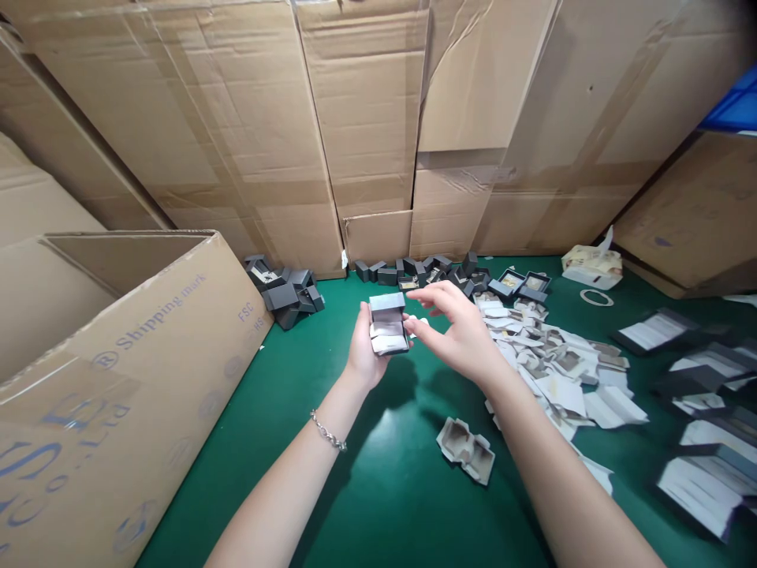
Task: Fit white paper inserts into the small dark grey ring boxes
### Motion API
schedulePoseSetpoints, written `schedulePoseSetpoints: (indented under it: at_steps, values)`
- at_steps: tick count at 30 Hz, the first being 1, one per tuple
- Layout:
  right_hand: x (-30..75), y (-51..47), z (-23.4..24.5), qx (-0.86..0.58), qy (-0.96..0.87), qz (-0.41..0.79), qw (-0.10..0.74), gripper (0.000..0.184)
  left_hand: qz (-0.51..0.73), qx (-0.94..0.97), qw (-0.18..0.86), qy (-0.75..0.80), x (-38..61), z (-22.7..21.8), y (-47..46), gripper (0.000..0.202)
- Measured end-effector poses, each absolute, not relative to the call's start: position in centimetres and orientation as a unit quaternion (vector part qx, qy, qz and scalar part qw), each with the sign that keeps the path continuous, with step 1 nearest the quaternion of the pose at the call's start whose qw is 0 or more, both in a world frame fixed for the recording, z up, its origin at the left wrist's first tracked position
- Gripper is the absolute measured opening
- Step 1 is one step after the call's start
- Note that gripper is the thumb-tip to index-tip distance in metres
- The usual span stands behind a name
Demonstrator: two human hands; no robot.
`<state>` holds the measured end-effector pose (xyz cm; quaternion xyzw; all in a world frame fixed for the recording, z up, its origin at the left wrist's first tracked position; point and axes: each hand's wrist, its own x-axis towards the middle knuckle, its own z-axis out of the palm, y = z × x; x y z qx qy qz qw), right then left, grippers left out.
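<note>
In my left hand [365,351] is a small jewellery box [388,306], its lid raised, with a white lining inside. My left fingers wrap round the box from the left and below. My right hand [453,323] is at the box's right side, thumb tip close to or touching its edge, index finger stretched toward the lid with a gap between them. A small white patch shows near the right fingers; I cannot tell what it is. Below the right hand, an unfolded grey-white insert piece [466,451] lies on the green table [378,481].
A large carton [195,371] stands at left. Dark boxes [287,296] are heaped beside it, with several more along the back [414,272]. A pile of white inserts [561,371] lies at right, near open dark boxes [703,473], a tissue pack [591,264] and a white ring [596,297].
</note>
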<state>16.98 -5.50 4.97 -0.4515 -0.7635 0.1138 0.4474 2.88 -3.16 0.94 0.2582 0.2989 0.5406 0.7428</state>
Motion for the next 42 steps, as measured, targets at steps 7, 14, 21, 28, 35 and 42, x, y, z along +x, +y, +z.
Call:
schedulePoseSetpoints:
  at_steps: [7, 14, 21, 28, 35, 42]
  values:
    - [16.3, -7.1, 6.5, -0.498, -0.791, 0.233, 0.27, 0.04, 0.601, 0.362, 0.674, 0.232, 1.2, 1.8, -3.0, 0.065]
    - [15.7, -6.3, 5.2, -0.525, -0.783, 0.222, 0.25, 0.045, 0.53, 0.41, 0.711, 0.216, 0.9, 1.9, -3.0, 0.086]
    - [16.3, -5.6, 4.7, -0.513, -0.75, 0.329, 0.256, 0.043, 0.463, 0.443, 0.725, 0.252, 0.6, 1.9, -2.9, 0.098]
    - [16.4, -5.9, 4.9, -0.517, -0.758, 0.31, 0.25, 0.045, 0.444, 0.443, 0.735, 0.258, 0.8, 2.2, -3.2, 0.094]
    - [16.4, -6.1, 4.9, -0.526, -0.762, 0.286, 0.246, 0.044, 0.466, 0.454, 0.714, 0.259, 1.2, 2.0, -3.4, 0.089]
    - [16.3, -6.3, 5.4, -0.503, -0.762, 0.308, 0.266, 0.044, 0.514, 0.438, 0.69, 0.263, 1.6, 1.7, -3.4, 0.088]
